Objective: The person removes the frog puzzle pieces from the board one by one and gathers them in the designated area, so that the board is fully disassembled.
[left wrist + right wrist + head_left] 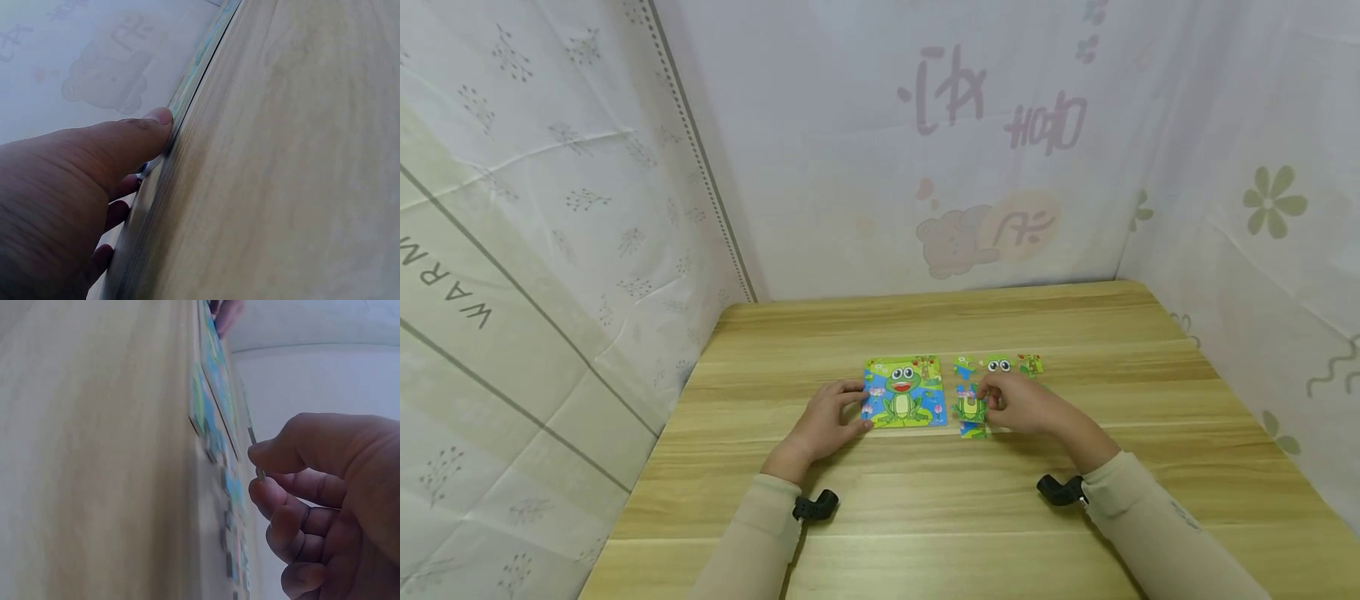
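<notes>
A square frog picture board (904, 408) lies flat on the table. My left hand (827, 421) rests at its left edge, the thumb near the front corner; in the left wrist view the thumb (140, 134) touches the board's edge. Right of the board are several loose frog puzzle pieces (998, 366). Over them, my right hand (1018, 404) pinches a small thin puzzle piece (252, 435) between thumb and index finger, raised above the others. Its printed face is hard to make out in the right wrist view. The hand hides some of the pieces below.
The wood-grain table (925, 517) extends around the board and pieces. Printed fabric (850, 167) hangs behind it and on both sides. A black wrist device (816, 506) sits on the left sleeve and another black device (1060, 490) on the right one.
</notes>
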